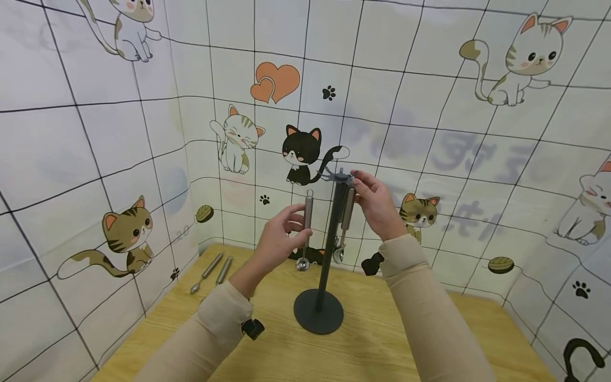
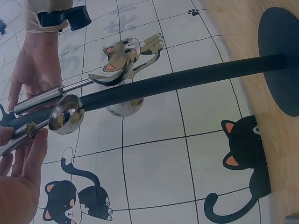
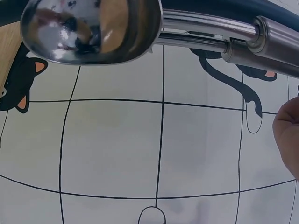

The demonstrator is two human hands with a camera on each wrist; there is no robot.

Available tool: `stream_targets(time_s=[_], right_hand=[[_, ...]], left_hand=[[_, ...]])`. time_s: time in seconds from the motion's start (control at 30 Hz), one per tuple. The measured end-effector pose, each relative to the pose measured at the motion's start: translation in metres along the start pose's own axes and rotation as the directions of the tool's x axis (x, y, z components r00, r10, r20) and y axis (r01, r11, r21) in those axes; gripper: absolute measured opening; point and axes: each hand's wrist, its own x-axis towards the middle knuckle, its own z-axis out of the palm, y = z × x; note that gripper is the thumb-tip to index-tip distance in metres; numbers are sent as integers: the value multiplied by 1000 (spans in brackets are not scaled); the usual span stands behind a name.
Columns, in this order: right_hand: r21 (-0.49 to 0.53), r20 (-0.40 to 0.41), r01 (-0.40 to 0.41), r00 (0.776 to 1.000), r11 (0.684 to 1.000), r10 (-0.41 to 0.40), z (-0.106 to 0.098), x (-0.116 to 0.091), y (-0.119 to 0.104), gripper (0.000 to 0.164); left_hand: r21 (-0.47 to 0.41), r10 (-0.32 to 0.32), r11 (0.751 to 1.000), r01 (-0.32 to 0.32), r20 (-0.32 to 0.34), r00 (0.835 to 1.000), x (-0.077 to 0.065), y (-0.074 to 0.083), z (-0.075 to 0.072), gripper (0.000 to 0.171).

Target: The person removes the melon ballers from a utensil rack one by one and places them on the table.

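My left hand [image 1: 278, 237] grips a small metal ladle [image 1: 308, 209] by its handle, upright with the bowl down, just left of a dark utensil stand [image 1: 329, 239]. The ladle's round bowl [image 2: 67, 114] shows plainly in the left wrist view. At the stand's top, my right hand [image 1: 380, 208] pinches the hook rim between thumb and fingers, beside the handle ends. Metal utensils [image 1: 348, 209] hang there below that hand; the right wrist view shows a large spoon bowl [image 3: 91, 30] and two handles close up. The exact contact of the right fingertips is partly hidden.
Two metal utensils [image 1: 208, 271] lie on the wooden table [image 1: 382, 339] at the left, one partly behind my left forearm. The stand's round base [image 1: 319, 313] rests mid-table. A cat-print sheet [image 1: 382, 63] encloses the back and sides.
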Motion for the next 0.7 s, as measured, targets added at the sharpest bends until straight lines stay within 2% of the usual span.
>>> stream_targets(time_s=[0.2, 0.33, 0.53, 0.7], right_hand=[[27, -5, -17, 1000, 999, 17, 2, -1, -4, 32], [-48, -61, 3, 998, 999, -6, 3, -2, -4, 19], [-217, -173, 45, 981, 975, -84, 11, -4, -3, 23], [-221, -281, 26, 956, 975, -90, 22, -7, -4, 26]], left_hand=[[8, -17, 1000, 17, 1, 1000, -2, -5, -3, 55], [-2, -26, 1000, 26, -1, 1000, -3, -7, -5, 55], [-26, -36, 999, 36, -1, 999, -6, -7, -9, 55], [-11, -33, 999, 33, 0, 999, -8, -10, -12, 55]])
